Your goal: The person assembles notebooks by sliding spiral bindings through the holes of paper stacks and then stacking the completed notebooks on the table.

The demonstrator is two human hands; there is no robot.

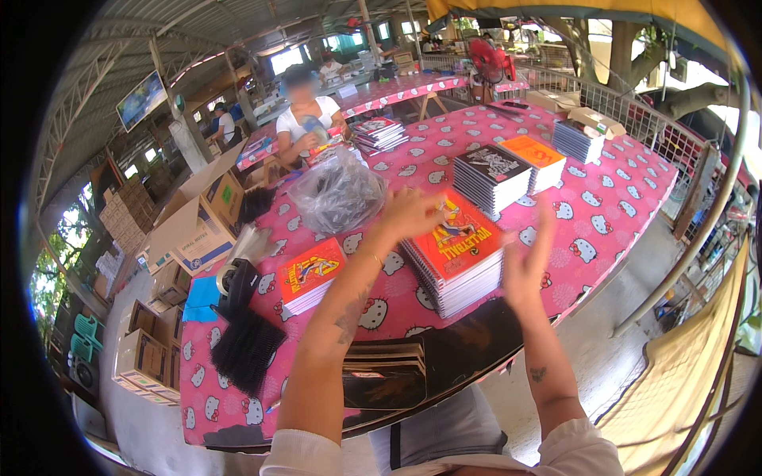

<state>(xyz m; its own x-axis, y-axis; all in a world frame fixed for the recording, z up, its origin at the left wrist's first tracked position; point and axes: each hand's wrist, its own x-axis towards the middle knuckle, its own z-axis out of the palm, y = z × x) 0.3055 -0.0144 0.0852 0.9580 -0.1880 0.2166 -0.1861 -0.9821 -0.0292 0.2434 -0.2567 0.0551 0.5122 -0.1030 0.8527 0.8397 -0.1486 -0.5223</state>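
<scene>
Head view, nearest first: both forearms rise from the lower edge. Right hand [528,266] hovers blurred, fingers spread, holding nothing, beside the tall stack of red notebooks [459,252]. Left hand [409,213] rests open-fingered at that stack's top left corner. Squaring or counting seems underway; lifting would need both hands closing. Beyond lie 2 more stacks [508,176] and a plastic bag [337,194].

An open brown cardboard box [194,218] sits at centre left. Stacked brown cartons [147,353] stand lower left. A flat screen [141,99] hangs upper left. A clear plastic bag [337,194] lies mid-frame.
</scene>
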